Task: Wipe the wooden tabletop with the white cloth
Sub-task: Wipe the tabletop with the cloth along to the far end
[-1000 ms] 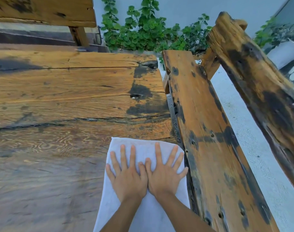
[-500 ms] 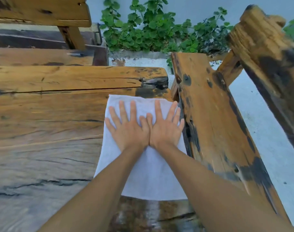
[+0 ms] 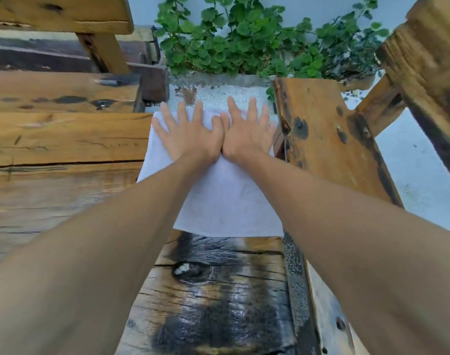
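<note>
The white cloth lies flat at the far right corner of the rough wooden tabletop. My left hand and my right hand press side by side on its far end, palms down, fingers spread, thumbs touching. The fingertips reach the table's far edge, over the pale ground beyond. Neither hand grips the cloth. Behind the cloth the wood looks dark and wet.
A wooden bench seat runs along the table's right side, with its thick backrest beam further right. Another bench stands beyond the far edge at the left. Green plants grow against the wall ahead.
Both hands have pushed the cloth steadily away from me, from the near part of the table up to its far edge, leaving a wet dark strip behind.
</note>
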{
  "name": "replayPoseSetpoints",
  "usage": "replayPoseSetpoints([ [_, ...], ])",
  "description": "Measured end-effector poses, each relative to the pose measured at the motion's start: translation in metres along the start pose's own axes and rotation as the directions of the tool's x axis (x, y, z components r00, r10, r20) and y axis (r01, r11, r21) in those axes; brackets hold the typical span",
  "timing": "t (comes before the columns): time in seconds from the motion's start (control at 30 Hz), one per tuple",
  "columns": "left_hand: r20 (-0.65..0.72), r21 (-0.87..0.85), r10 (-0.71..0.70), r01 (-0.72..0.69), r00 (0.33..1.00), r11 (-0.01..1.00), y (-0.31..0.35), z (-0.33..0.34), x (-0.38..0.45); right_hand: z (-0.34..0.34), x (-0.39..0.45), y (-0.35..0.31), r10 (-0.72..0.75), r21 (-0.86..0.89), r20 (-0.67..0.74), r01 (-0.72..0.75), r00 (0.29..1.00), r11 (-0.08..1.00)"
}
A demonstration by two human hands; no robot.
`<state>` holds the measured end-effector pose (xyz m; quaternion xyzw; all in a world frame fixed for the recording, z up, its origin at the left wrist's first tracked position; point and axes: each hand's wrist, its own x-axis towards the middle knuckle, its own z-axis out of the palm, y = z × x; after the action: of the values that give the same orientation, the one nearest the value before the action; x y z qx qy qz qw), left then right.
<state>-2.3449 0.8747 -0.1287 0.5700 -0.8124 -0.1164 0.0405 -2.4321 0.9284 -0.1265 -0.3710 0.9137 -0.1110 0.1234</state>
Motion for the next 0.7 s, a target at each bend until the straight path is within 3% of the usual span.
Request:
replayPoseSetpoints([
  [0.13, 0.021, -0.006, 0.004, -0.004, 1.000, 1.000, 0.001, -0.001, 0.007, -0.003, 0.019, 0.003, -0.040, -0.038, 0.037, 0.042, 0.999, 0.998],
  [0.3, 0.027, -0.023, 0.119, -0.119, 0.992, 0.993, -0.007, -0.006, -0.009, -0.002, -0.002, 0.005, -0.092, -0.044, -0.050, 0.090, 0.994, 0.995],
  [0.4, 0.014, -0.005, 0.158, -0.158, 0.987, 0.988, -0.020, -0.004, -0.029, 0.001, -0.031, 0.008, -0.075, 0.016, -0.041, 0.075, 0.996, 0.997],
  [0.7, 0.004, -0.033, 0.204, -0.204, 0.979, 0.978, -0.073, -0.002, -0.159, 0.012, -0.168, 0.022, -0.034, -0.075, 0.071, 0.040, 0.997, 0.996],
])
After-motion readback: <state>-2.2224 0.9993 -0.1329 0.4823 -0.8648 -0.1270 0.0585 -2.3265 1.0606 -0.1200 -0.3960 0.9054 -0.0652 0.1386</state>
